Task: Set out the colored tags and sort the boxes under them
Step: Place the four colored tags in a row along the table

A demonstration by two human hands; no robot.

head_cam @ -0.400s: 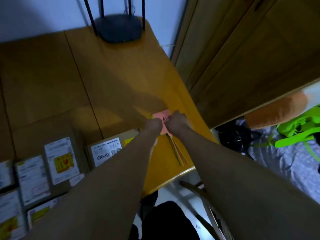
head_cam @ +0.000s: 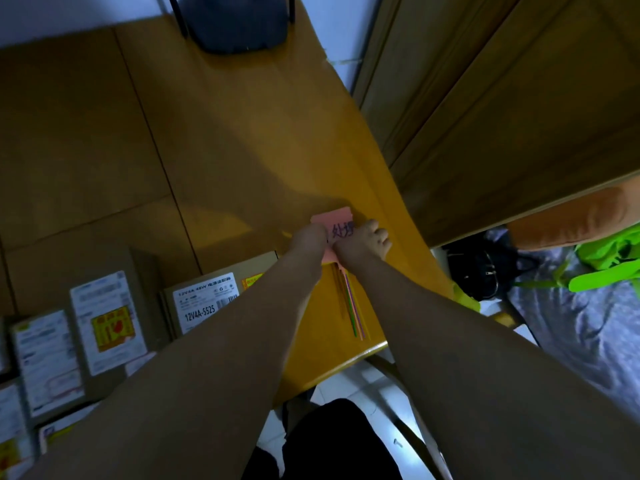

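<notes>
Just past the far right corner of the 12V4A-5525 box (head_cam: 204, 299), the left hand (head_cam: 308, 240) and right hand (head_cam: 363, 244), fingers curled, pinch opposite sides of the pink tag (head_cam: 334, 219).

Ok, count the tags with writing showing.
1: the pink tag, held by left hand and right hand near the table's right edge. The colored tag stack nearer shows only edges; more may be hidden.

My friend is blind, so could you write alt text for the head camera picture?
A person's left hand and right hand hold a pink tag with handwriting over a wooden table, near its right edge. More colored tags lie nearer the person, and labelled cardboard boxes sit to the left.
</notes>
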